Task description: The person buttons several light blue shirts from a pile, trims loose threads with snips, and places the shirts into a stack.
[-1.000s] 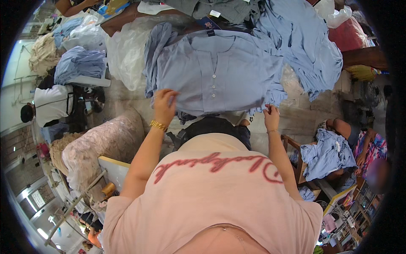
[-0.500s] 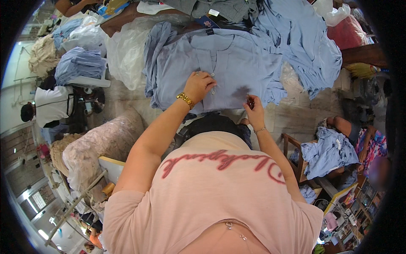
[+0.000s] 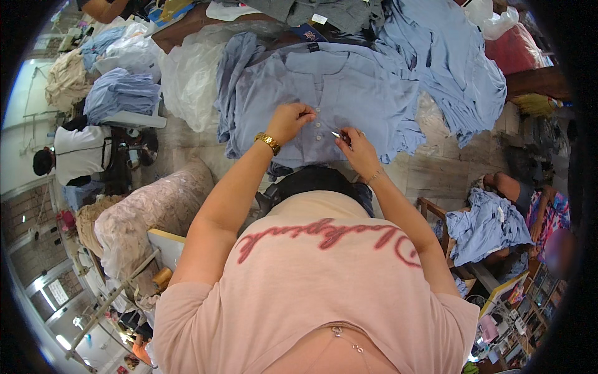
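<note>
A light blue shirt (image 3: 268,81) lies spread before me, its neckline away from me and its buttoned placket running toward me. Over the placket, beside a white button, my left hand (image 3: 290,122) has its thumb and fingers pinched together; whatever they hold is too small to make out. A gold watch (image 3: 268,143) circles that wrist. My right hand (image 3: 358,151) is closed around small thread snips (image 3: 337,134), whose bright pointed tip shows just right of the lower buttons. Most of the snips is hidden in the palm.
More blue garments (image 3: 445,68) are heaped at the right, and a grey garment (image 3: 336,15) lies beyond the shirt. Clear plastic (image 3: 190,81) sits on the left. Folded shirts (image 3: 121,93) are stacked farther left, near a seated person (image 3: 81,153). Another person (image 3: 545,212) is at right.
My right hand has moved left and slightly away from me, bringing the snips' tip near the buttons. Its shadow on the shirt has shifted. My left hand stays pinched near the placket.
</note>
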Demonstrator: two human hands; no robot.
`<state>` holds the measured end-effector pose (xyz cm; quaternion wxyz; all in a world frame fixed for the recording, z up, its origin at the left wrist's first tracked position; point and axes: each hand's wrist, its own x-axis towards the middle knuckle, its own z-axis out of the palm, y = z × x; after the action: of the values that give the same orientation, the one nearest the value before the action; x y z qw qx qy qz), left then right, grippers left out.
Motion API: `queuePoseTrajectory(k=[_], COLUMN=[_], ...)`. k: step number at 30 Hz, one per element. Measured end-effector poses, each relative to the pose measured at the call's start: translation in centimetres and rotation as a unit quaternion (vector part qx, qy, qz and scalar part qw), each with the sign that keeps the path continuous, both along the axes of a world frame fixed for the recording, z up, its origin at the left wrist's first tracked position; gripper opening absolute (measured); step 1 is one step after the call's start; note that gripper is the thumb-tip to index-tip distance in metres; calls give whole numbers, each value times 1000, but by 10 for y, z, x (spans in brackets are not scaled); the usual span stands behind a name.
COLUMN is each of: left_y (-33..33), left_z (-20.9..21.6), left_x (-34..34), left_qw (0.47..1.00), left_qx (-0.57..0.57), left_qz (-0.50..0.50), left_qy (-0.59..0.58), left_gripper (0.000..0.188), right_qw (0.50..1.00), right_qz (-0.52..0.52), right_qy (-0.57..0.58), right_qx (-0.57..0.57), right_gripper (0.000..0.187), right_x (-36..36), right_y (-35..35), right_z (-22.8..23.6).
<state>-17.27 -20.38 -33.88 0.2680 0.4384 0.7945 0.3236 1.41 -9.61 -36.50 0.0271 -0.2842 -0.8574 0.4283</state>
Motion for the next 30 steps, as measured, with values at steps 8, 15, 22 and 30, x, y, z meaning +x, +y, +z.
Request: queuePoseTrajectory(k=[8,15,22,30], left_y=[4,6,-12,-73], left_z=[-1,-1,-9,8], left_x=[5,3,-42,-108], left_qw=[998,999,902,821], left_qx=[51,34,280,126], left_qz=[18,18,287,468], left_qy=[-12,-36,-162,302], left_gripper=[19,18,17,61], right_qw=[991,991,997,995], right_qz=[43,46,-34,-67], right_qy=[-27,-25,-23,-31], right_qx=[122,124,63,61], right_gripper=[26,24,28,23], right_x=[-28,-40,-31,-10], right_y=[-3,-5,6,28], right_z=[15,12,-3,-21])
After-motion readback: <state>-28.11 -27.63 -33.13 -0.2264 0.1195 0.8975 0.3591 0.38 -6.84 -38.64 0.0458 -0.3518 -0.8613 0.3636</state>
